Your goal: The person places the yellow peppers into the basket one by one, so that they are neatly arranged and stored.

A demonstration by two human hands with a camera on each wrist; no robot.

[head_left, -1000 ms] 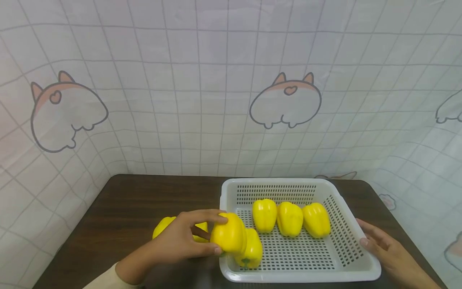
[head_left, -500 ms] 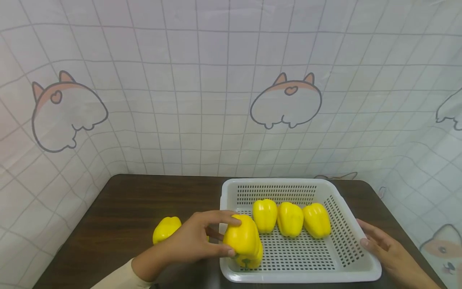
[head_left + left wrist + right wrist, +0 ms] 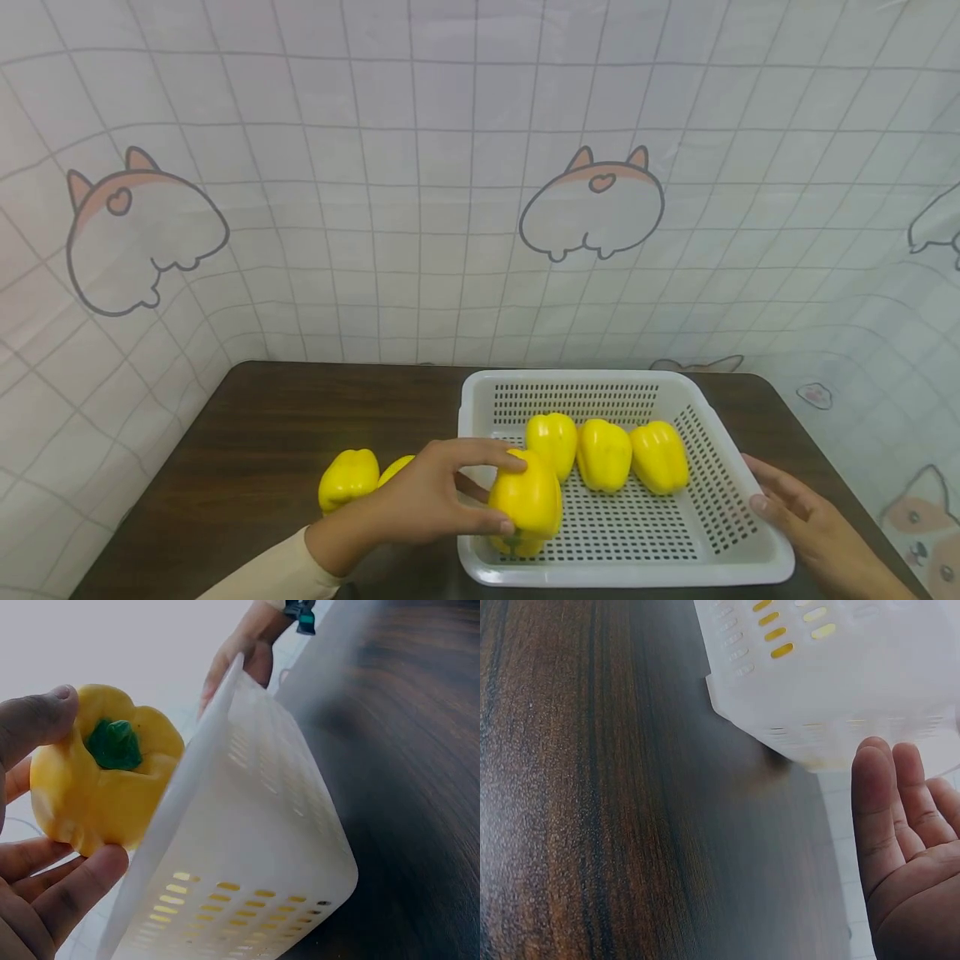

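the left hand (image 3: 423, 500) pinches a yellow pepper (image 3: 528, 496), fingers spread only as wide as the pepper and bent round its sides, thumb on the near side. the held pepper is over the left part of the white basket (image 3: 622, 575); its green stem (image 3: 115, 744) shows well only from the left wrist. below it a second pepper (image 3: 517, 547) in the basket is mostly covered, and whether the two touch cannot be told. three more peppers, the left one (image 3: 551, 442), the middle one (image 3: 603, 454) and the right one (image 3: 660, 458), form a row farther back in the basket.

the right hand (image 3: 810, 525) is at the basket's right rim, fingers fairly straight and loosely parted, with no pepper in them; how firmly they touch the rim is hard to make out. its wrist is cut off by the picture's edge in the head view.

on the dark table (image 3: 247, 467) left of the basket are a whole-looking pepper (image 3: 348, 477) and a half-hidden pepper (image 3: 396, 467), both partly behind the left hand and arm. through the basket's slots only yellow patches show.
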